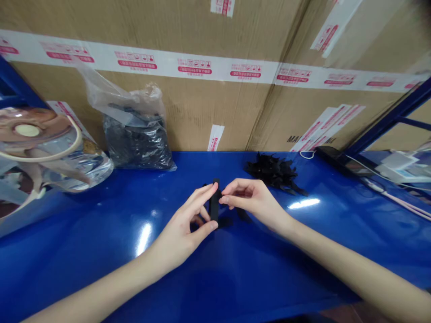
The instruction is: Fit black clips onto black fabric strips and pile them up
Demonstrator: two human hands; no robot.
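Note:
My left hand (191, 220) grips a narrow black bar (214, 207) by its two ends, thumb at the near end and fingers at the far one. The bar stands out from the blue table just below. Close against its right side, my right hand (251, 197) pinches with thumb and forefinger; a small dark piece seems to be at the fingertips, too small to name. Under the right hand a flat black piece (244, 215) lies on the table. A loose pile of thin black pieces (274, 171) sits beyond my right hand.
Against the cardboard boxes (202, 103) at the back leans a clear plastic bag (138, 139) of black parts. A transparent jug (90, 166) stands at the left of the blue table (188, 287). A black device (340, 161) and cables (400, 202) lie at the right.

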